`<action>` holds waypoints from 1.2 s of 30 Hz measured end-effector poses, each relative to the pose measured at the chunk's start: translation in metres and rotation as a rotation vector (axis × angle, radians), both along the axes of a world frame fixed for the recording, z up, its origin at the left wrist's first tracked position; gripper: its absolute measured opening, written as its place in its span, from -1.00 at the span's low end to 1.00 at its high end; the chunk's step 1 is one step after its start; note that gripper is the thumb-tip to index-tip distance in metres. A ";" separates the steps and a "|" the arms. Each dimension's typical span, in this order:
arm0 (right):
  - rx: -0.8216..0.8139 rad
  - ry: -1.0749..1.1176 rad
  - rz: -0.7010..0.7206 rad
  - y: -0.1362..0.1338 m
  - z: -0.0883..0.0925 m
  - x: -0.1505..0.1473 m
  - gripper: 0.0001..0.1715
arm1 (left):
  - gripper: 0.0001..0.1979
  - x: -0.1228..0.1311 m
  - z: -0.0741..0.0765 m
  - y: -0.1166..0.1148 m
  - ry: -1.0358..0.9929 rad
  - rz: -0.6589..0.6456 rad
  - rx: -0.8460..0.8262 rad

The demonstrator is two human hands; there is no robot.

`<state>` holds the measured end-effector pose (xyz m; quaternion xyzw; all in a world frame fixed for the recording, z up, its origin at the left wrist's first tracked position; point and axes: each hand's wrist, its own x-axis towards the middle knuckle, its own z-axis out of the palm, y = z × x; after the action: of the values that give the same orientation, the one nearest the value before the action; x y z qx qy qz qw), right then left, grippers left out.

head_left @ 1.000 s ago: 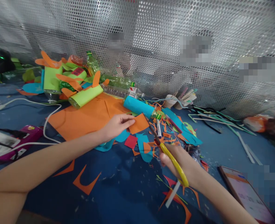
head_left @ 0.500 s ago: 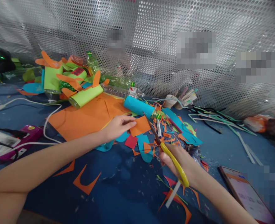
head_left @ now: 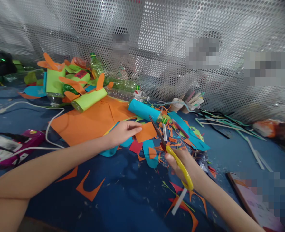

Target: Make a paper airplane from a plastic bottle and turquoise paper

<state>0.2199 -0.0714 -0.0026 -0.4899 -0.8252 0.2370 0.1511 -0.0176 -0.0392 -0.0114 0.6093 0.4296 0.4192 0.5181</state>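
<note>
My left hand (head_left: 124,132) pinches a small orange piece of paper (head_left: 146,132) by its left edge. In my right hand (head_left: 181,161) is a pair of scissors (head_left: 178,161) with yellow handles, its dark blades beside the paper's right edge. Beneath the hands lie a red paper square (head_left: 136,147), a blue paper piece (head_left: 150,158) and many orange scraps. Just beyond them rests a bottle wrapped in blue paper (head_left: 144,110), with a marker (head_left: 165,132) near its green cap.
Large orange sheets (head_left: 84,120) spread behind my left arm. Paper-wrapped bottles (head_left: 89,99) pile up at back left, before a perforated metal screen (head_left: 156,38). A purple power strip (head_left: 23,145) with cables sits at left. A phone (head_left: 251,196) lies at right.
The orange paper and my left hand have shifted slightly down and to the right. The scissors have turned a little, with the handles moving slightly left and up.
</note>
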 end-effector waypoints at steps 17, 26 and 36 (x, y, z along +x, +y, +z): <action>0.224 -0.712 -0.422 0.031 -0.002 0.022 -0.48 | -0.73 0.006 -0.003 -0.016 0.321 -0.346 0.206; 0.358 -0.316 0.039 -0.004 0.009 0.001 -0.81 | -0.85 0.013 -0.003 -0.028 0.453 -0.479 0.313; 0.399 -0.138 0.463 -0.033 -0.004 -0.025 -0.63 | -0.78 0.002 -0.015 -0.050 0.483 -0.403 0.321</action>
<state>0.1947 -0.1048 -0.0065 -0.2647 -0.9534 0.0644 0.1299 -0.0155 -0.0888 -0.0267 0.8371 0.3396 0.2143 0.3715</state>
